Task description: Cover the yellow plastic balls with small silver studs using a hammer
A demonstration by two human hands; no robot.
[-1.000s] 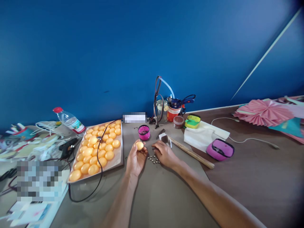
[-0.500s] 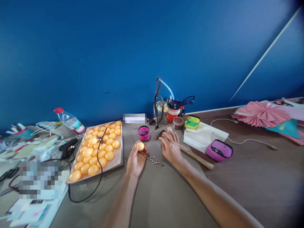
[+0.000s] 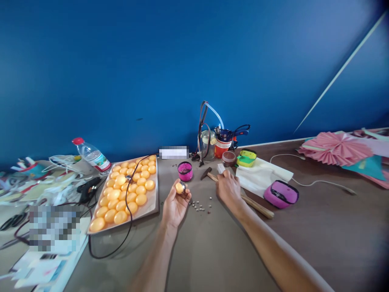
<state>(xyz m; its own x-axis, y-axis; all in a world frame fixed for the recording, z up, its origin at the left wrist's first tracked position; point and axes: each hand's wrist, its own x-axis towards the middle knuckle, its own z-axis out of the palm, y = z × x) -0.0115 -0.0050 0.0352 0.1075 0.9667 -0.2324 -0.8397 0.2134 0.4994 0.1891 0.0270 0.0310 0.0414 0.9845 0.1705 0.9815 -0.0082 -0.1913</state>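
Observation:
My left hand (image 3: 176,205) is closed round an orange ping-pong ball (image 3: 180,187), held up above the table. Something dark and shiny shows on the ball's right side, too small to make out. My right hand (image 3: 228,187) lies across the wooden handle of a hammer (image 3: 255,206), its fingers curled round it. The hammer's dark head points left past the knuckles. A small white block (image 3: 221,168) sits just beyond those fingertips. Between the hands, several small silvery metal pieces (image 3: 199,208) are scattered on the table. Behind the ball stands a round pink container (image 3: 185,172) with small bits inside.
At left, a tray (image 3: 154,184) of orange balls has a black cable across it. Further left are a plastic bottle (image 3: 96,158), a glue gun (image 3: 89,188) and clutter. Behind are a glass jar (image 3: 208,146) and a red cup (image 3: 223,149). A purple pouch (image 3: 281,194) and white cloth lie right.
My right hand has drawn back rightward from the hammer's head, and its fingers have curled in. The ball has turned in my left hand, so its shiny part shows. The view has shifted slightly.

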